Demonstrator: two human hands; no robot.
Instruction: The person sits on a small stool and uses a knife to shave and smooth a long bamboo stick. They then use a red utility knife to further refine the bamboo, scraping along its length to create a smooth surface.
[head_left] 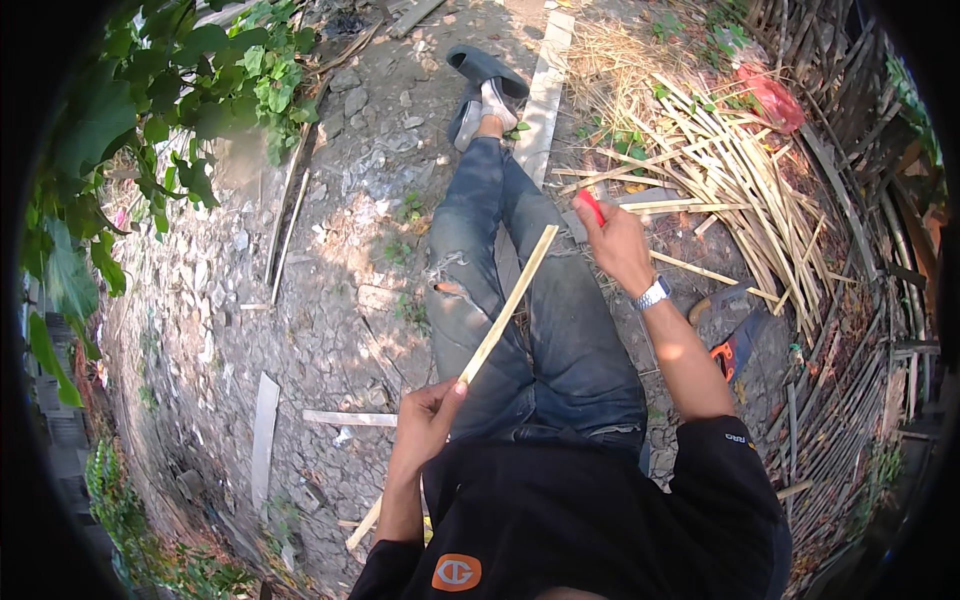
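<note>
My left hand [426, 422] is closed on the lower end of a pale split-bamboo strip [512, 300], thumb along it. The strip slants up to the right above my thighs, its far end free. Beyond my right knee, my right hand [618, 245], with a metal watch on the wrist, is closed around a small red-handled tool [591, 207]. Its fingers cover most of that tool, so its kind does not show. The tool and the strip are apart.
A heap of split bamboo strips [745, 185] lies at the far right, near a red plastic bag [770, 98]. Beside my right forearm are a handsaw [738, 345] and a tool with a curved wooden handle [703, 307]. A plank [545, 95] runs past my feet.
</note>
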